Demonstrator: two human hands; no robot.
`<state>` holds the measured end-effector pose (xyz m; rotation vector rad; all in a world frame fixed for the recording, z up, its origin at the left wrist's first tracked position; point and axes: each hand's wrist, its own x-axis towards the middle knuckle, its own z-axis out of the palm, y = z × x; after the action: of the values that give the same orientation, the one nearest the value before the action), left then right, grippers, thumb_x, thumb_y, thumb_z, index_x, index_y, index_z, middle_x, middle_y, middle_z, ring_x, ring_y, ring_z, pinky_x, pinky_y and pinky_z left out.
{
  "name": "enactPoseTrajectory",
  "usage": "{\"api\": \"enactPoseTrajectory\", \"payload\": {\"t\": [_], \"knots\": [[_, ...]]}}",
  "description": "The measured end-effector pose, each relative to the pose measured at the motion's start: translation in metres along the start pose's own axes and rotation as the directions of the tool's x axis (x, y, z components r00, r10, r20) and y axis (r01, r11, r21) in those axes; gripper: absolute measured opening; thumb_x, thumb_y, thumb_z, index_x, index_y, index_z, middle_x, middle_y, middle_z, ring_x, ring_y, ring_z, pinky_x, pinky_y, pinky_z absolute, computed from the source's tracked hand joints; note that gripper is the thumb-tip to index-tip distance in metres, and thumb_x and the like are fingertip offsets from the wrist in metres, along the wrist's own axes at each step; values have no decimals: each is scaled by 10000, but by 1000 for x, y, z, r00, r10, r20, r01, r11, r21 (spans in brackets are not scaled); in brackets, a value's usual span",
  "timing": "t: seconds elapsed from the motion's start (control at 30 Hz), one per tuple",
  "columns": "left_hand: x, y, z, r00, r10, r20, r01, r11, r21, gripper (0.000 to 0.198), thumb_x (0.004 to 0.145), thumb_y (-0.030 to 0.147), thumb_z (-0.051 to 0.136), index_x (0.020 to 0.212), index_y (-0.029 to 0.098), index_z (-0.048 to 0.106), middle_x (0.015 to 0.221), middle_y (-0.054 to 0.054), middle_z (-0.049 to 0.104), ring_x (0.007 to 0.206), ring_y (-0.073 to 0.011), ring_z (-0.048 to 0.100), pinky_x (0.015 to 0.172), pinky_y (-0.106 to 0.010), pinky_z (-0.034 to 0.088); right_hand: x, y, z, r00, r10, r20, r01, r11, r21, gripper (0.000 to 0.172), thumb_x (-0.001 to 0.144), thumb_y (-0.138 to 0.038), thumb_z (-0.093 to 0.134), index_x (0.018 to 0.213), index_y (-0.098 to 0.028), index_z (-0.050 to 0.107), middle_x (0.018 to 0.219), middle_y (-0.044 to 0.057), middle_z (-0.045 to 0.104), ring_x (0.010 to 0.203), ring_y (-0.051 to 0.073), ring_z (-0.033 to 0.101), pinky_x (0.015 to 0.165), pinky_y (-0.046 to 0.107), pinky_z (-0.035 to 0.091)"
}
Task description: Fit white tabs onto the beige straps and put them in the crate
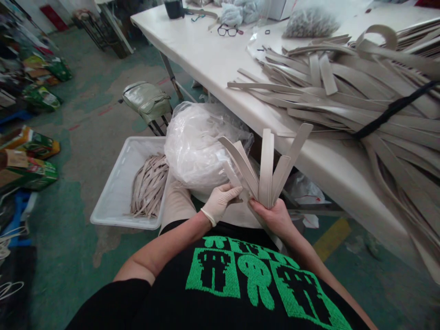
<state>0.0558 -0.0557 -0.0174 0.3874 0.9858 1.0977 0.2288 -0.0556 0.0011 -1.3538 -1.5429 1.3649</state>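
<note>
My left hand [222, 201], in a white glove, pinches a single beige strap [231, 176] that stands up from its fingertips. Bare and just to the right, my right hand [275, 217] is wrapped round several beige straps [266, 169], which fan out upward above the fist. The two hands are close together over my lap. A large pile of similar straps [330, 101], tied with a black band [392, 110], lies on the white table [192, 46] at the right. More narrow strips [149, 188] lie in a white bin [112, 183] to the left.
A clear plastic bag [195, 142] bulges just beyond my hands, under the table edge. Behind it stands a stool with a green cushion [146, 98]. Glasses [227, 31], a black cup [174, 8] and a bag of small parts [311, 23] are on the table. Boxes [30, 172] line the left.
</note>
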Motion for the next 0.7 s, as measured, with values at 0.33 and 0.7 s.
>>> {"api": "enactPoseTrajectory", "payload": {"t": [0.33,0.7], "knots": [[-73,39,-64,875,379,-302,-383,922,47,344,590,440,892,788,181,782,721,-29,735,713,-163,655,766,-301,523,9,-35,36,875,-114,471,190,975,-116,306,858,-424,624,934,-158,757,897,76,763,810,257,708,732,332,579],[-156,10,-135,701,421,-576,-364,905,219,346,658,490,830,644,163,720,628,-5,659,654,-142,562,704,-285,469,21,-51,146,576,-90,813,255,964,-74,298,821,-416,618,809,-150,752,770,24,735,709,224,671,640,270,531]]}}
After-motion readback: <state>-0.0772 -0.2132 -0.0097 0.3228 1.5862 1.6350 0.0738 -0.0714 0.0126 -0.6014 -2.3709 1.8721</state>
